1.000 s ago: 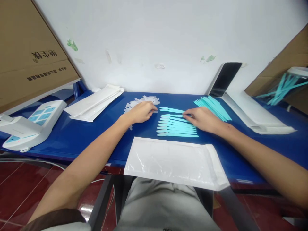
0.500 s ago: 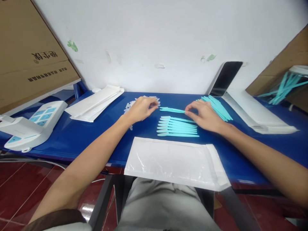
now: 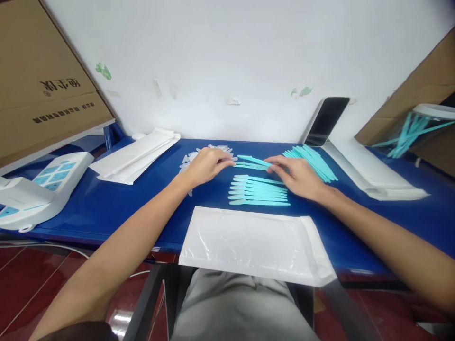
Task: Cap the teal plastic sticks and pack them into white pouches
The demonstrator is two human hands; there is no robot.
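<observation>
Pinched by the handle end in my right hand [image 3: 296,175] are slim turquoise eyebrow razors [image 3: 254,160], fanned slightly apart and pointing left. My left hand [image 3: 206,166] is closed in a pinch beside the tip of the lower one; what sits between its fingertips is too small to make out. Small translucent caps [image 3: 183,166] lie scattered under and behind the left hand. Just below, a row of several turquoise razors [image 3: 261,193] lies side by side, their left ends pale. A pile of more razors [image 3: 316,163] is behind the right hand.
A white padded mailer [image 3: 245,241] overhangs the front table edge. Other mailers lie at left [image 3: 137,154] and right [image 3: 380,177]. A phone [image 3: 327,121] leans on the wall. A white power strip [image 3: 60,182] is at far left, a clear tub of razors [image 3: 408,132] at far right.
The razors in my right hand have spread apart, one now angled above the others. My left fingertips have come down to the lower razor's tip. The whole view has shifted slightly.
</observation>
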